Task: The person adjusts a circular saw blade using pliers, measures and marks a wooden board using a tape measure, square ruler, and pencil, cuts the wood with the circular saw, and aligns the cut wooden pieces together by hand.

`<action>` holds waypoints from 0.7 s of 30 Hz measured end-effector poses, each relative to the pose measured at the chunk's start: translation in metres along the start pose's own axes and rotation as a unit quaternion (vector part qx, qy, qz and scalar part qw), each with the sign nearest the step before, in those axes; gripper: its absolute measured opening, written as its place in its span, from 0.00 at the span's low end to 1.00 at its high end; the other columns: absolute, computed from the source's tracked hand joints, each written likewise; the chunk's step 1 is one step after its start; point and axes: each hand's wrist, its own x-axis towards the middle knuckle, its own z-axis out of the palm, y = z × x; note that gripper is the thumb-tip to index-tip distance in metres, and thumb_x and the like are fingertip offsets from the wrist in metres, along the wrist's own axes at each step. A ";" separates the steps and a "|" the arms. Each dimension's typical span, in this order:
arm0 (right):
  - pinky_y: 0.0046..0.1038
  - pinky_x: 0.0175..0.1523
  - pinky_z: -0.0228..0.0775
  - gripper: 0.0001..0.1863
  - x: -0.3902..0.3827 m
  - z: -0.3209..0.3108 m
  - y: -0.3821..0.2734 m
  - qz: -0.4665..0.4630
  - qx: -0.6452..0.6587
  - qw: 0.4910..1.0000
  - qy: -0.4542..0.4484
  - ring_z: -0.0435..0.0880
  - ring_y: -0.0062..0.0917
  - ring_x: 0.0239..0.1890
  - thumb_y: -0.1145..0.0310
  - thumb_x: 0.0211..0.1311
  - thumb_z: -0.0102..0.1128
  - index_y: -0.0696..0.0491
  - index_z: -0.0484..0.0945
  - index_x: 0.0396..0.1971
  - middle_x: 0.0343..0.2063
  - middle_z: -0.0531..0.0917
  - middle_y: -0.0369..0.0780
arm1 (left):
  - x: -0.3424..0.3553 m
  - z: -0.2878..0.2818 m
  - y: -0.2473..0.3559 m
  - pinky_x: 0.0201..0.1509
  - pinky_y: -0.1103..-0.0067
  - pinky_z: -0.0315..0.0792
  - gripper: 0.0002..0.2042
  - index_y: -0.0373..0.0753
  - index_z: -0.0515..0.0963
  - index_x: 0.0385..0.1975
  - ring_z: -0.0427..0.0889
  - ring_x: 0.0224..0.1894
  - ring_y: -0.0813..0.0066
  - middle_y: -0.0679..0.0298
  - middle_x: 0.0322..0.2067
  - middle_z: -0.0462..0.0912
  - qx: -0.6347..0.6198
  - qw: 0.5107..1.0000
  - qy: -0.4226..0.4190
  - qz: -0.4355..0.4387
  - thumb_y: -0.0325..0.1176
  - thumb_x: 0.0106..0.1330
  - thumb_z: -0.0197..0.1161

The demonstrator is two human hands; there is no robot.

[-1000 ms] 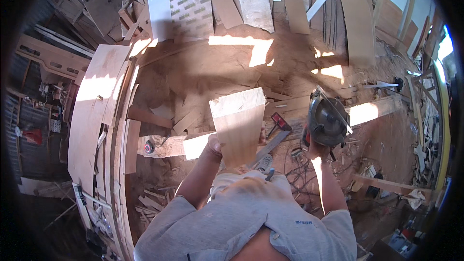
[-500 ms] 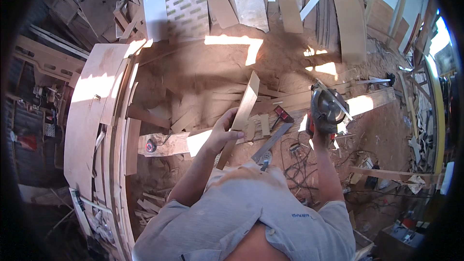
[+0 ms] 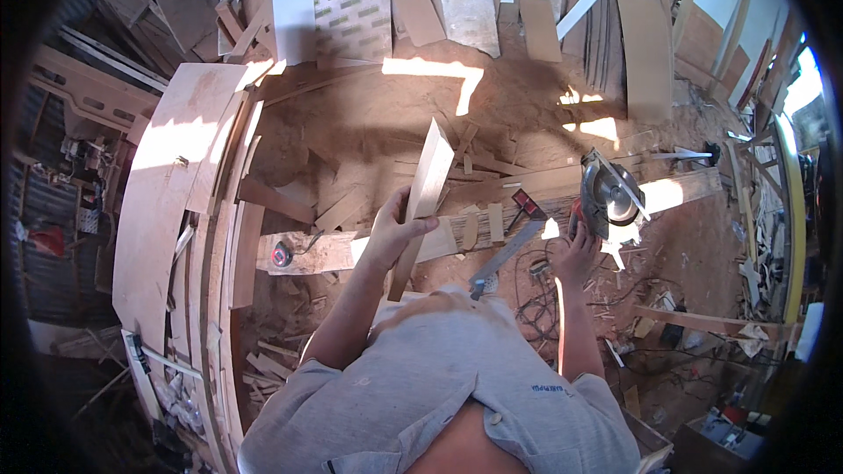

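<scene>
The board is held up at a tilt in the left hand, above the plank, with its far end raised. On the right, the saw is met at its handle by the right hand; whether it is gripped cannot be told. The step in hand is judged to be handling the board; by the next move, a firm hold and a clear blade seem required.

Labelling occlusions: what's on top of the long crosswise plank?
On the plank: a small red tool near the left end, wood pieces midway. The circular saw covers part of its right half, contact unclear; the board in the left hand hides another stretch.
</scene>
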 end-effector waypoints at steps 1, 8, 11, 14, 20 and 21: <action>0.55 0.79 0.56 0.43 -0.002 -0.009 -0.022 -0.030 0.042 0.998 0.025 0.66 0.53 0.76 0.64 0.62 0.75 0.58 0.66 0.75 0.70 0.73 0.54 | 0.000 -0.003 -0.002 0.73 0.71 0.69 0.41 0.31 0.69 0.72 0.79 0.63 0.68 0.59 0.60 0.81 0.003 1.000 0.015 0.002 0.34 0.58 0.81; 0.43 0.74 0.68 0.35 0.049 -0.101 -0.162 -0.080 0.488 0.868 -0.044 0.78 0.42 0.68 0.61 0.68 0.74 0.60 0.72 0.70 0.65 0.79 0.49 | 0.006 -0.036 -0.020 0.75 0.67 0.69 0.56 0.30 0.65 0.76 0.80 0.67 0.61 0.51 0.65 0.80 -0.191 0.956 -0.223 0.004 0.43 0.44 0.85; 0.40 0.73 0.69 0.35 0.095 -0.161 -0.220 -0.105 0.722 0.676 -0.102 0.78 0.35 0.68 0.59 0.68 0.75 0.60 0.74 0.69 0.64 0.80 0.48 | 0.003 -0.019 -0.003 0.76 0.58 0.72 0.66 0.30 0.58 0.80 0.78 0.70 0.49 0.43 0.68 0.76 -0.210 0.928 -0.307 0.022 0.49 0.37 0.87; 0.32 0.66 0.75 0.28 0.114 -0.190 -0.239 -0.149 0.734 0.620 -0.233 0.82 0.27 0.60 0.63 0.73 0.71 0.59 0.76 0.67 0.59 0.83 0.43 | -0.001 -0.010 0.003 0.74 0.54 0.73 0.68 0.28 0.56 0.80 0.80 0.68 0.44 0.40 0.67 0.76 -0.253 0.908 -0.333 0.031 0.50 0.37 0.89; 0.22 0.49 0.75 0.09 0.114 -0.179 -0.258 -0.034 0.803 0.549 -0.228 0.83 0.13 0.42 0.69 0.77 0.65 0.60 0.86 0.47 0.37 0.86 0.32 | -0.012 -0.007 0.001 0.72 0.53 0.75 0.70 0.29 0.56 0.80 0.81 0.67 0.40 0.38 0.66 0.77 -0.302 0.896 -0.324 0.021 0.49 0.34 0.91; 0.22 0.49 0.75 0.09 0.115 -0.180 -0.262 -0.038 0.802 0.548 -0.236 0.83 0.13 0.42 0.69 0.77 0.65 0.60 0.86 0.47 0.37 0.86 0.32 | -0.014 -0.007 0.000 0.72 0.53 0.75 0.70 0.29 0.56 0.81 0.80 0.67 0.40 0.38 0.67 0.76 -0.300 0.897 -0.325 0.026 0.48 0.34 0.91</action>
